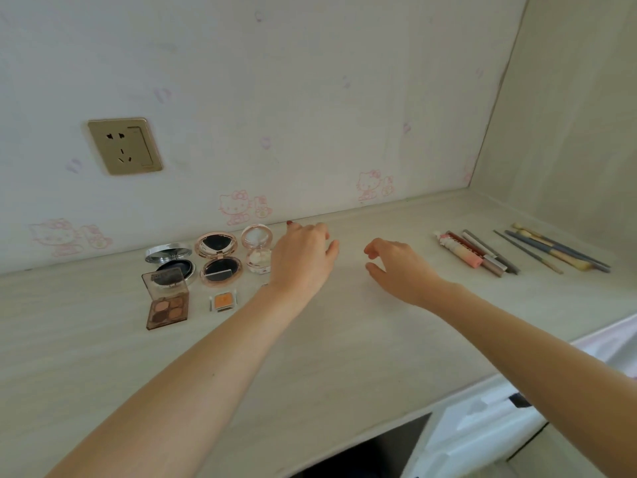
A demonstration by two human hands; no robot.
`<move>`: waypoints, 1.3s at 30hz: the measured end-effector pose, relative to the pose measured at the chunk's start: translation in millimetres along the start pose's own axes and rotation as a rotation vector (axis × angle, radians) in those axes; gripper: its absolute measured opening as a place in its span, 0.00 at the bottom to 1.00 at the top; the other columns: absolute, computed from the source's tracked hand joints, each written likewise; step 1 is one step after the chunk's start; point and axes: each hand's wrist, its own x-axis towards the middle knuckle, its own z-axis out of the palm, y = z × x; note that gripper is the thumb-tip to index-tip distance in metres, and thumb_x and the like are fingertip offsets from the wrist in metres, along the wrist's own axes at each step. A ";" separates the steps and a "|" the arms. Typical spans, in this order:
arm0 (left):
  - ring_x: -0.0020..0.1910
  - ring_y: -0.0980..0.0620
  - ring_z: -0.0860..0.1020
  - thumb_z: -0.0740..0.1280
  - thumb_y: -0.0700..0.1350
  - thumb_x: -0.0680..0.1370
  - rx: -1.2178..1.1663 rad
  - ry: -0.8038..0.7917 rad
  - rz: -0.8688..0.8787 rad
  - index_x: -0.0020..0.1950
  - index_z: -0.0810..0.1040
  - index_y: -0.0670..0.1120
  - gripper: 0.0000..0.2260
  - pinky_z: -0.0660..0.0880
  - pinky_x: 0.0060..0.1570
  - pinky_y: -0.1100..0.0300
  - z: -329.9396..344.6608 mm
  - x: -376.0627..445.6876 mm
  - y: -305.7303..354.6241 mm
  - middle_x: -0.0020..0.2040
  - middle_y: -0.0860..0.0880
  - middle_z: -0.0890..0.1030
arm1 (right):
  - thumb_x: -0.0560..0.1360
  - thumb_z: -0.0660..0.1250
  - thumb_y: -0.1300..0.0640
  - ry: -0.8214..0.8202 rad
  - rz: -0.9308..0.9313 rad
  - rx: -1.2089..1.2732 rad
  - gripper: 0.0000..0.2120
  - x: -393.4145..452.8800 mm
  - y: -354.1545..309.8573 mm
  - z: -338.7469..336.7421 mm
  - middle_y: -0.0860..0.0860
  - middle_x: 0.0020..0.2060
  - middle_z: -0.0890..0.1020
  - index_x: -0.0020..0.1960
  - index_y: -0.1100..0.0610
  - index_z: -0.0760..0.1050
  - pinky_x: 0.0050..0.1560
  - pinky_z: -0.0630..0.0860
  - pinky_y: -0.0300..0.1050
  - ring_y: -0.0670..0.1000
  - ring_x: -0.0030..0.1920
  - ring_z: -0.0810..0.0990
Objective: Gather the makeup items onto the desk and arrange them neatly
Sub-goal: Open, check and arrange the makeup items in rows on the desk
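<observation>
On the pale desk (327, 357), open makeup cases sit at the back left: a silver compact (170, 262), a rose-gold compact (219, 258), a small clear pink compact (256, 250), a brown eyeshadow palette (167, 300) and a tiny orange shadow pan (223, 301). At the back right lie a pink tube (458, 250), several pencils (489, 251) and brushes (558, 251) in a row. My left hand (303, 258) hovers just right of the clear pink compact, fingers spread, holding nothing. My right hand (396, 267) floats over bare desk in the middle, fingers loosely curled and empty.
A gold wall socket (124, 145) sits on the wallpapered back wall above the compacts. A side panel (568, 132) closes the desk on the right. The front edge drops to a dark gap (372, 453) and white drawers (482, 426) at lower right.
</observation>
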 end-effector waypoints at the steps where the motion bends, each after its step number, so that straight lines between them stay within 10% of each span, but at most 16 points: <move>1: 0.56 0.48 0.74 0.62 0.51 0.79 -0.010 -0.012 0.029 0.54 0.78 0.45 0.12 0.74 0.44 0.53 3.4 -0.7 6.9 0.49 0.50 0.82 | 0.79 0.60 0.54 0.005 0.006 -0.022 0.15 -5.6 5.6 -5.5 0.51 0.59 0.78 0.64 0.57 0.71 0.57 0.74 0.50 0.54 0.59 0.75; 22: 0.64 0.46 0.68 0.59 0.45 0.80 -0.024 -0.350 0.376 0.68 0.69 0.47 0.16 0.72 0.53 0.51 126.1 36.6 127.5 0.65 0.48 0.72 | 0.80 0.58 0.54 0.093 0.251 -0.236 0.14 -64.9 129.5 -56.6 0.53 0.58 0.74 0.64 0.56 0.71 0.53 0.75 0.49 0.54 0.59 0.70; 31: 0.69 0.38 0.64 0.54 0.49 0.82 -0.199 -0.525 0.093 0.74 0.61 0.41 0.21 0.66 0.64 0.49 159.2 69.1 145.3 0.71 0.39 0.68 | 0.82 0.49 0.52 0.104 0.154 -0.464 0.22 -41.8 146.0 -44.3 0.56 0.51 0.76 0.75 0.38 0.56 0.54 0.70 0.51 0.60 0.51 0.70; 39: 0.69 0.41 0.68 0.56 0.49 0.82 -0.293 -0.610 -0.033 0.73 0.65 0.43 0.20 0.66 0.66 0.53 174.2 85.6 148.3 0.70 0.40 0.70 | 0.80 0.59 0.57 0.163 0.220 -0.428 0.23 -35.5 147.9 -34.5 0.56 0.53 0.74 0.73 0.43 0.62 0.54 0.72 0.50 0.61 0.55 0.70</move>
